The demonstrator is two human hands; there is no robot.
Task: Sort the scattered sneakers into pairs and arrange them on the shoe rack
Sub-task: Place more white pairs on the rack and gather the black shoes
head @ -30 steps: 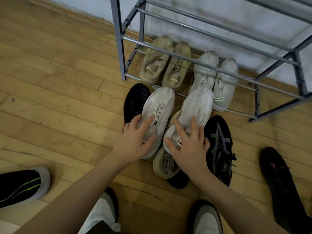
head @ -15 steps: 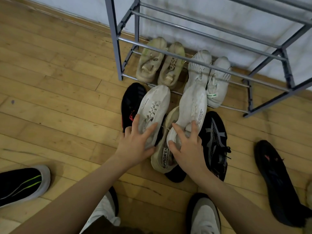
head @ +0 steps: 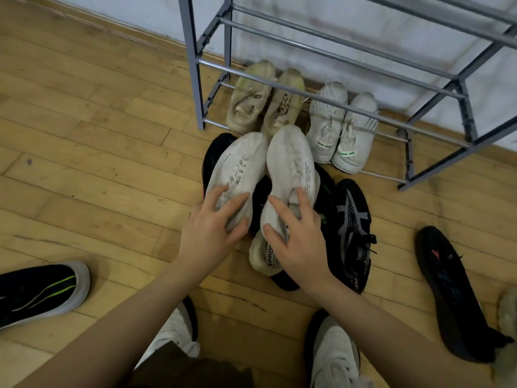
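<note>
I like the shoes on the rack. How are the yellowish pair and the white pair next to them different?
The yellowish pair looks beige and dirtier; the white pair is cleaner and brighter. The white pair has green heel tabs; the yellowish pair shows none. The yellowish pair stands left, the white pair right. Both sit side by side on the shoe rack, toes to the wall.

Cream sneaker (head: pixel 264 254) beneath the right hand (head: pixel 300 242): heel side bears dark capitals, visible portion "APRO", the rest covered by the hand. White sneaker (head: pixel 291 163) gripped by the same hand: lines of small black print along its side, too fine to read. Black sneaker (head: pixel 352 233) just right of that hand: pale lettering at the heel, illegible.
</note>
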